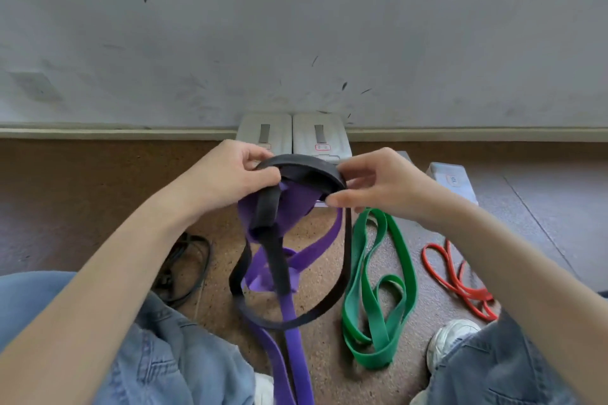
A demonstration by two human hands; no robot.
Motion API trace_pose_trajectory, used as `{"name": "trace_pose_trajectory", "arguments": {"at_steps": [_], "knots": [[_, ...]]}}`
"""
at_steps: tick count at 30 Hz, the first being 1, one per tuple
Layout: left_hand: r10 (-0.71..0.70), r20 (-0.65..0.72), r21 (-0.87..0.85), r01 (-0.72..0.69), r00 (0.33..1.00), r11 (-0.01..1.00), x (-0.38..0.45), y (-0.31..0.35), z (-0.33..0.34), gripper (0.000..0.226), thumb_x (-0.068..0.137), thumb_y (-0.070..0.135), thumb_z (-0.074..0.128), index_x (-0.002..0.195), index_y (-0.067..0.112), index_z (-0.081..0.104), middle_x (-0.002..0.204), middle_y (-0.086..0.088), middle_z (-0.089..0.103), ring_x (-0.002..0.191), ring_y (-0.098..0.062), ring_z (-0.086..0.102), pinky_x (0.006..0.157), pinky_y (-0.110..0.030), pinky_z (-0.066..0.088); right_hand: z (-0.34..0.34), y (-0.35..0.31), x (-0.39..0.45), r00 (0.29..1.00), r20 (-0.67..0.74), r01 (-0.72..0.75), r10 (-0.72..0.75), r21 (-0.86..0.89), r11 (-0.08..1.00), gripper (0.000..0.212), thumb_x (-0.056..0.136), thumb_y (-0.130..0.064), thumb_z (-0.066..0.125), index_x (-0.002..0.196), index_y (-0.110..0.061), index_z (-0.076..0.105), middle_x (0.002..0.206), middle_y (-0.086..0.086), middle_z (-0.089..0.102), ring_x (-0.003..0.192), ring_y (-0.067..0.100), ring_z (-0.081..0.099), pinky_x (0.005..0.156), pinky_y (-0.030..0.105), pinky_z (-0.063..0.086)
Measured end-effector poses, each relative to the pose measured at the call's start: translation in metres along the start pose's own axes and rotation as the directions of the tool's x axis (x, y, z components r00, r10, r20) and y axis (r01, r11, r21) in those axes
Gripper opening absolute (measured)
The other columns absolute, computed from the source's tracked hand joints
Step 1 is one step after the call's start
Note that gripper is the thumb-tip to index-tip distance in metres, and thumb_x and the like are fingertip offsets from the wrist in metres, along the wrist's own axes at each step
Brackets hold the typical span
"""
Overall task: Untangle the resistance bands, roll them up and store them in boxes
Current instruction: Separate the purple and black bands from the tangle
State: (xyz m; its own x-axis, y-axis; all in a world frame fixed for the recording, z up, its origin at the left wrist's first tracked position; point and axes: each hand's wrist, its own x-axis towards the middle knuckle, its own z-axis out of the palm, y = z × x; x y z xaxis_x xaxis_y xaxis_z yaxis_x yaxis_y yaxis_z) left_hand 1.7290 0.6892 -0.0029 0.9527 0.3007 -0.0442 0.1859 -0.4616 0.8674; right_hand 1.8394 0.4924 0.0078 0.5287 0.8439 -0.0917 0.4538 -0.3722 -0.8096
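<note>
A black band (pixel 297 168) and a purple band (pixel 292 207) are tangled together and lifted off the floor in front of me. My left hand (pixel 230 174) grips the black band at its upper left. My right hand (pixel 371 184) pinches the same black loop at its right end. Both bands hang down between my knees, the purple one trailing to the frame's bottom edge. A green band (pixel 378 276) lies loose on the floor to the right, and a red band (pixel 457 279) lies farther right. Two white boxes (pixel 263 133) stand against the wall behind my hands.
A third white box (pixel 450 176) sits on the floor at the right, partly behind my right hand. A thin black cord or band (pixel 187 270) lies by my left knee. My jeans-clad legs and white shoes frame the floor space. The wall runs close ahead.
</note>
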Motion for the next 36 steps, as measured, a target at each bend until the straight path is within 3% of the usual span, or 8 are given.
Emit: {"name": "trace_pose_trajectory", "arguments": {"at_steps": [5,11,16,21,26,31,34,36], "knots": [[-0.044,0.214,0.154,0.011,0.976,0.988,-0.003,-0.005,-0.002,0.026,0.072,0.013,0.067,0.084,0.035,0.063,0.066,0.024,0.068,0.062,0.014,0.059,0.065,-0.008,0.044,-0.005,0.008,0.0,0.999,-0.045,-0.026,0.028,0.052,0.998,0.013,0.072,-0.02,0.078,0.085,-0.019,0.074,0.069,-0.006,0.072,0.061,0.0,0.062,0.063,0.02,0.051],[-0.123,0.494,0.23,0.008,0.861,0.973,-0.011,0.001,0.009,0.028,0.073,0.018,0.063,0.099,0.031,0.064,0.09,0.007,0.07,0.08,0.001,0.064,0.07,-0.015,0.049,-0.017,0.015,0.005,0.853,-0.521,0.056,-0.022,0.049,0.997,0.008,0.081,-0.024,0.069,0.088,-0.027,0.073,0.081,-0.008,0.072,0.071,0.001,0.062,0.067,0.016,0.048],[-0.117,0.418,-0.086,0.167,0.901,0.982,-0.014,0.007,0.002,0.027,0.062,0.026,0.062,0.086,0.014,0.068,0.085,-0.004,0.071,0.076,-0.015,0.065,0.069,-0.024,0.049,-0.005,0.021,0.004,0.905,-0.417,-0.141,0.078,-0.124,0.982,0.029,0.085,-0.021,0.066,0.113,-0.015,0.064,0.112,0.001,0.064,0.099,0.012,0.061,0.079,0.02,0.046],[-0.182,0.216,-0.371,0.253,0.959,0.894,-0.008,0.002,0.006,0.018,0.074,0.022,0.056,0.085,0.008,0.06,0.076,-0.011,0.059,0.068,-0.021,0.053,0.063,-0.027,0.043,0.01,0.004,-0.004,0.999,0.043,-0.032,0.024,0.21,0.977,0.053,0.071,-0.059,0.059,0.108,-0.021,0.061,0.101,-0.004,0.067,0.089,0.01,0.066,0.081,0.027,0.056],[-0.179,0.225,-0.521,0.273,0.958,0.809,-0.003,-0.005,0.013,0.022,0.076,0.024,0.057,0.092,0.009,0.057,0.076,-0.013,0.056,0.062,-0.016,0.054,0.057,-0.025,0.045,0.031,0.01,0.001,0.986,-0.046,0.141,-0.158,-0.258,0.956,0.065,0.073,-0.037,0.075,0.129,-0.023,0.045,0.107,-0.019,0.044,0.09,-0.006,0.047,0.074,-0.002,0.039],[-0.429,-0.051,-0.233,0.407,0.902,0.883,0.005,-0.023,0.002,0.023,0.091,0.022,0.052,0.077,0.01,0.066,0.073,-0.005,0.072,0.056,-0.008,0.064,0.049,-0.02,0.047,0.007,0.024,0.006,0.934,-0.356,-0.039,0.017,-0.055,0.998,0.013,0.084,-0.021,0.067,0.095,-0.015,0.071,0.074,-0.011,0.065,0.065,-0.01,0.06,0.058,0.005,0.046],[-0.55,-0.025,0.32,0.528,0.835,0.787,0.004,-0.033,0.004,0.027,0.093,0.029,0.054,0.091,0.003,0.061,0.083,-0.01,0.071,0.068,-0.013,0.067,0.059,-0.023,0.053,-0.007,0.026,0.006,0.807,-0.59,-0.059,0.02,-0.047,0.997,0.014,0.088,-0.02,0.062,0.078,-0.016,0.071,0.059,-0.014,0.058,0.048,-0.013,0.051,0.045,0.004,0.035],[-0.5,0.02,0.371,0.458,0.866,0.808,0.004,-0.032,0.005,0.03,0.092,0.036,0.054,0.102,0.008,0.059,0.093,-0.007,0.069,0.083,-0.015,0.066,0.073,-0.025,0.052,-0.005,0.021,0.006,0.794,-0.608,-0.012,0.001,-0.015,1.0,0.016,0.089,-0.021,0.06,0.076,-0.017,0.067,0.058,-0.012,0.057,0.048,-0.01,0.051,0.044,0.004,0.034]]}}
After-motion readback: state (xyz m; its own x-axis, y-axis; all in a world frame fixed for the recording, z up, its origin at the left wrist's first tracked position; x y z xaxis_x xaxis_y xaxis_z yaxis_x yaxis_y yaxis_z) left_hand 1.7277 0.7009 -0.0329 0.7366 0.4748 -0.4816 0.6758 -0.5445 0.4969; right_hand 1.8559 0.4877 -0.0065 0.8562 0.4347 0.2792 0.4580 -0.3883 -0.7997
